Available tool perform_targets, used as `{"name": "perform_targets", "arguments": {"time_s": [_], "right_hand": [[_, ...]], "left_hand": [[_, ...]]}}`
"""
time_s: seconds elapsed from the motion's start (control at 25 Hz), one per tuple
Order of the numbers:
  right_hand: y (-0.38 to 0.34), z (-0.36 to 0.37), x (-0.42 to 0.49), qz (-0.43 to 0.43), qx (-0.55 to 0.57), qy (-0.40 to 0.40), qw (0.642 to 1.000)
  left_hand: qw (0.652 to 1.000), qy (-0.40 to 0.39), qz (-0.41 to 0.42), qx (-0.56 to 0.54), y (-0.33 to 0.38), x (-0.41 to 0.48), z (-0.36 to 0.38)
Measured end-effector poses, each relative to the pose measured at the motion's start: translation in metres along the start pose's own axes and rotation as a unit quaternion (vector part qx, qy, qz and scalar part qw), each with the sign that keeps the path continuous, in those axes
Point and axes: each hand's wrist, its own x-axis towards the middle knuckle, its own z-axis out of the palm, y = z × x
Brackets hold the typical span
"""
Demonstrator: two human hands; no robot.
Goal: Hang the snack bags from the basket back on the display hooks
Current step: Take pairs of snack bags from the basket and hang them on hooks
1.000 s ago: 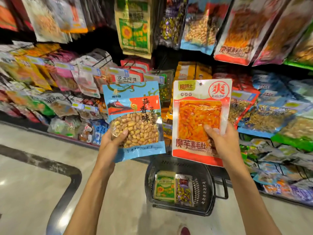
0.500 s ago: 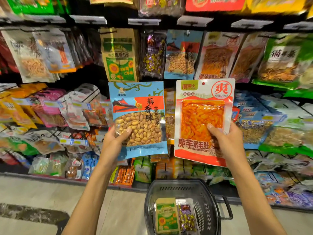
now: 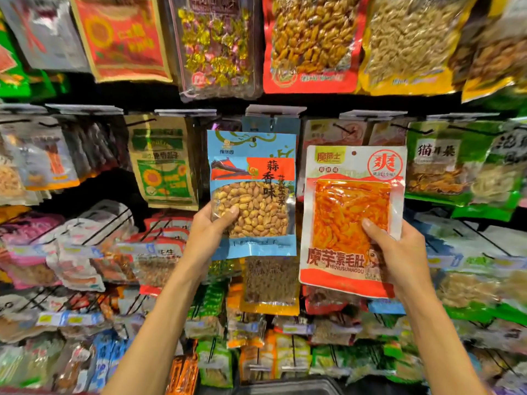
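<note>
Bright, even overhead store light gives the glossy hanging packets [image 3: 310, 44] soft glare. Deep shadow fills the gaps between rows. The centre is sharp; the left and right edges smear with blur and wide-angle bowing.

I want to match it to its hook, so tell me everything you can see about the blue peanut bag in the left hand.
The blue peanut bag is a flat glossy plastic pouch, held upright before the hooks. It has an orange-red band with Chinese characters, a clear window full of tan peanuts, and a small hang hole at the top edge. The left hand grips its lower left, thumb across the window. It is not on a hook.
</note>
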Motion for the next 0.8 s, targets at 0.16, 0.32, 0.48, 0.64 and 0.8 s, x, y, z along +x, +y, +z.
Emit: {"name": "perform_targets", "arguments": {"time_s": [0.16, 0.32, 0.48, 0.64, 0.8], "right_hand": [[0.0, -0.015, 0.024, 0.011, 0.008, 0.015, 1.0], [-0.001, -0.02, 0.039, 0.024, 0.032, 0.012, 0.999], [-0.005, -0.019, 0.044, 0.018, 0.037, 0.001, 0.999], [-0.008, -0.017, 0.047, 0.016, 0.043, -0.01, 0.999], [-0.009, -0.016, 0.052, 0.016, 0.045, -0.015, 0.999]], "left_hand": [[1.0, -0.013, 0.009, 0.004, 0.002, 0.026, 0.022], [0.999, -0.025, 0.027, 0.031, 0.003, 0.047, 0.033], [0.999, -0.026, 0.015, 0.024, -0.002, 0.05, 0.037], [1.0, -0.014, 0.012, 0.018, -0.004, 0.051, 0.037], [1.0, -0.016, 0.012, 0.014, -0.004, 0.052, 0.039]]}}
